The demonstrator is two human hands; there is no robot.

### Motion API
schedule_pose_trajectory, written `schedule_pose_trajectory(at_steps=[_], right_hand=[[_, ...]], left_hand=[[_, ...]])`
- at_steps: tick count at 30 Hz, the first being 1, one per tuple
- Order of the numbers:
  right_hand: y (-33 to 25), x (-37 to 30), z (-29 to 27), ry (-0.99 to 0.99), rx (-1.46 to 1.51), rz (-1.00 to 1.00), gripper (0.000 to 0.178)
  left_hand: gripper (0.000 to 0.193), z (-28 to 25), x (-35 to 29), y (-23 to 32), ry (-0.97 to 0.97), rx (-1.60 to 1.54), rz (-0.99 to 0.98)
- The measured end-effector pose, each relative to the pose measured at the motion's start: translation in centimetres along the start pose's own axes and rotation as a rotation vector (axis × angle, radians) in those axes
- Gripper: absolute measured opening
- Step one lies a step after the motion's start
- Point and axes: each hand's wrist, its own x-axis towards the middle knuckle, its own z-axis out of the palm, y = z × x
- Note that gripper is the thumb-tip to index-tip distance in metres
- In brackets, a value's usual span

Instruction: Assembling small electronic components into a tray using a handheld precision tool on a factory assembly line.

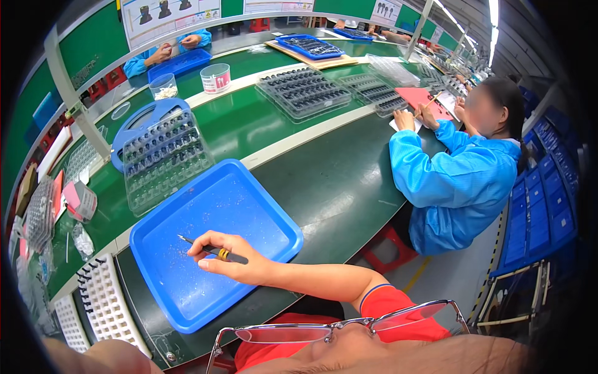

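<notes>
My right hand [223, 254] is closed round a craft knife [227, 255] with a dark handle, yellow bands and a thin pointed metal tip. It hovers over a blue tray [274, 218], the tip pointing left. Pale crumbs and specks are scattered over the tray's floor. At the lower left corner a bare part of my left arm [103, 358] shows, but the left hand itself is out of sight. Near it stands a white rack [115, 308] with rows of square holes and small black parts along its left edge.
Beyond the tray are a clear blister tray [165, 159] of dark parts, a blue ring-shaped holder [149, 115] and clear tubs [215, 79]. More filled blister trays [303, 92] line the bench. A co-worker in a blue smock [455, 181] sits at the right, another across the bench.
</notes>
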Motion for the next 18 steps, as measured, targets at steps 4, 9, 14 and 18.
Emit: schedule_pose_trajectory(at_steps=[4, 9, 14, 18], right_hand=[[-0.6, -0.1, -0.1, 0.007, -0.056, 0.008, 0.022], [-2.4, -0.2, -0.7, 0.027, -0.045, 0.064, 0.024], [-3.6, 1.0, -5.1, 0.021, -0.395, -0.01, 0.028], [-4.0, 1.6, -8.5, 0.078, -0.906, -0.22, 0.026]], left_hand=[[0.04, -1.2, 1.9, 0.1, 0.038, -0.037, 0.042], [0.042, -3.8, 5.2, -1.2, 0.1, -0.071, 0.079], [0.031, -7.4, 4.1, -10.9, 0.34, 0.415, -0.466], [0.023, -12.1, -0.1, -22.5, -0.156, 0.927, -0.759]])
